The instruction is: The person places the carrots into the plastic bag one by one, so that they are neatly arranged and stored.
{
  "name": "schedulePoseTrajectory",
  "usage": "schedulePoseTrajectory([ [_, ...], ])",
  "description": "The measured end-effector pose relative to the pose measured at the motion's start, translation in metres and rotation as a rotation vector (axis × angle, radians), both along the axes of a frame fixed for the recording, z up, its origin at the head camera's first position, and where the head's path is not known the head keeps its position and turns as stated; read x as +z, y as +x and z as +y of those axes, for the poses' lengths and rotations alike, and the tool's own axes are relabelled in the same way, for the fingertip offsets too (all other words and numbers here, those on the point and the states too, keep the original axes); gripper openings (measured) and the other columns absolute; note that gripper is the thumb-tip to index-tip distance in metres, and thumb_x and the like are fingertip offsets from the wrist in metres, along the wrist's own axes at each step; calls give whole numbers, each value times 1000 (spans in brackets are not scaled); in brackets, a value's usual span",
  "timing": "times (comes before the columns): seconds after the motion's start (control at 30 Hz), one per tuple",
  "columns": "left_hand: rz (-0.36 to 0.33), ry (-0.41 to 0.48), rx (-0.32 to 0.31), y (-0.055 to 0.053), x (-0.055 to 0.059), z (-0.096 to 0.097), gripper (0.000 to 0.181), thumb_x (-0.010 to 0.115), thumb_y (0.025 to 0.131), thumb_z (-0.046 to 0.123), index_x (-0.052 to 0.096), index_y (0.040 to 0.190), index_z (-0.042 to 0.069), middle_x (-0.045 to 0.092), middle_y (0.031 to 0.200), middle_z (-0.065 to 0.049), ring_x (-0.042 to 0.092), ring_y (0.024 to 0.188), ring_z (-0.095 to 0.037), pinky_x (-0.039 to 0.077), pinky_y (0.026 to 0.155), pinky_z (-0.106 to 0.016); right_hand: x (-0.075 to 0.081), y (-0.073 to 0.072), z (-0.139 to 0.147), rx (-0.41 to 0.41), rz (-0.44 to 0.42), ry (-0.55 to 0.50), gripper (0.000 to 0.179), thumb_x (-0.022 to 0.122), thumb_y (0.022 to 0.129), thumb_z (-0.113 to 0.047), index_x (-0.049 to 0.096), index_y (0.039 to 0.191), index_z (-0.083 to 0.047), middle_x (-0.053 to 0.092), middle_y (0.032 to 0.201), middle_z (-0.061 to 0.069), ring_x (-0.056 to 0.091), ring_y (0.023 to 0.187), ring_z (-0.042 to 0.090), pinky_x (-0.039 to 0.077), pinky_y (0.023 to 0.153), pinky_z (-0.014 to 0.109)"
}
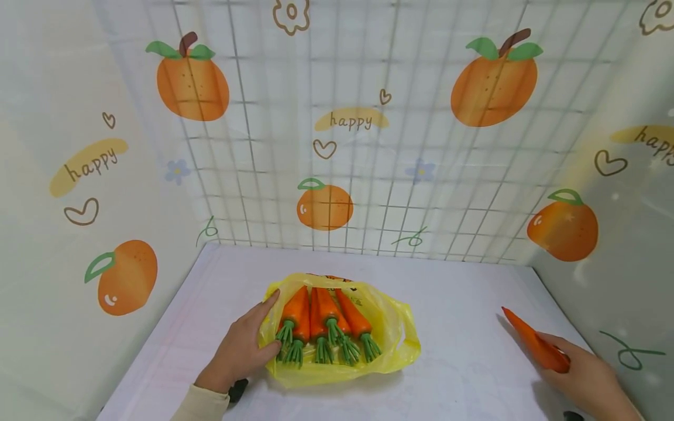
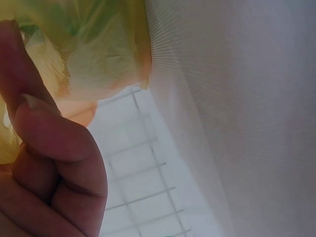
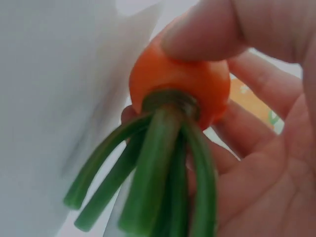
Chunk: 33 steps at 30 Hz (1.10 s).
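A yellow plastic bag (image 1: 392, 351) lies on the table with its mouth spread toward me, and several carrots (image 1: 356, 313) with green stems show inside. My left hand (image 1: 242, 351) grips the bag at its left side, thumb near the lower rim; in the left wrist view curled fingers (image 2: 64, 143) lie against the yellow film. Off to the right, my right hand (image 1: 584, 368) holds one carrot (image 1: 532, 339) by its thick end, the tip pointing up and left. In the right wrist view, thumb and fingers wrap its orange top (image 3: 182, 84), and green stems (image 3: 158, 168) hang below.
The white table (image 1: 453, 327) meets a back wall curtain (image 1: 368, 158) printed with oranges over a wire grid. Similar printed curtains close the left (image 1: 52, 245) and right (image 1: 632, 280) sides. Bare tabletop lies between the bag and the right hand.
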<state>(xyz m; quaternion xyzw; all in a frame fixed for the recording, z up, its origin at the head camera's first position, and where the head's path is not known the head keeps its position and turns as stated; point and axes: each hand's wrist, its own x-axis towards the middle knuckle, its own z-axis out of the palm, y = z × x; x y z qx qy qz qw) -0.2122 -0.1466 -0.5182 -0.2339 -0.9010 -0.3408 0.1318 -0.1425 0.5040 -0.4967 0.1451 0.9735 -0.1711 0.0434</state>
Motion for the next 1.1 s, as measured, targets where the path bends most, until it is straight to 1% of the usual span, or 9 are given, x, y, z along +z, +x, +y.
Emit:
schedulePoseTrajectory([
  [0.17,12,-11,-9,-2,-2,-1,95,70,78,25,23,159,29,39,153,8,46,133,-21,45,100,-53,4,-3,-14,-13,76,-47,86,85,75,-24,43,145,2,56,118,30,50,88,35,53,75,53],
  [0.3,9,-22,-9,-3,-4,-2,94,70,79,26,21,160,31,39,153,8,46,133,-21,44,100,-52,7,-4,-27,-37,72,-134,90,85,77,-27,38,150,-2,52,126,29,52,91,35,57,72,43],
  [0.4,0,-22,-11,-3,-4,-2,94,69,79,27,21,160,32,38,153,9,46,134,-20,44,100,-52,9,-6,-37,-47,53,-213,93,82,81,-29,32,155,-5,47,135,30,53,96,37,58,72,39],
  [0.57,-2,-21,-26,-3,-3,-2,94,69,80,27,20,160,31,39,153,7,47,133,-22,45,99,-53,8,-8,-52,2,76,-280,88,78,85,-32,31,156,-7,43,142,29,56,107,44,58,75,42],
  [0.63,-3,-17,-23,-3,-3,-2,94,69,79,27,21,160,31,40,153,7,47,132,-22,45,99,-53,9,-8,-58,26,68,-334,87,75,87,-34,30,156,-7,44,141,28,58,107,42,58,76,40],
  [0.8,1,-25,-8,-3,-3,-1,94,70,79,27,21,160,32,40,152,9,47,132,-21,45,100,-52,13,-8,-74,62,30,-576,83,66,94,-39,24,159,-11,40,146,27,61,108,33,57,82,36],
  [0.93,-17,-25,9,-3,-3,-1,95,71,78,27,22,159,34,39,151,13,47,132,-18,44,100,-50,16,-6,-88,72,45,-780,78,64,95,-41,25,159,-19,36,151,23,62,112,32,55,87,35],
  [1.0,-26,-24,12,-3,-4,-1,95,71,78,27,22,159,34,38,152,14,46,132,-17,44,100,-50,18,-5,-95,98,73,-933,74,63,97,-37,26,159,-19,39,150,19,61,116,35,53,90,36],
  [1.1,-22,-24,13,-3,-4,-1,95,71,78,27,22,159,35,38,152,14,47,132,-17,45,100,-50,18,-3,-102,155,102,-1204,65,58,101,-27,28,158,-17,42,146,10,59,121,35,47,96,43],
])
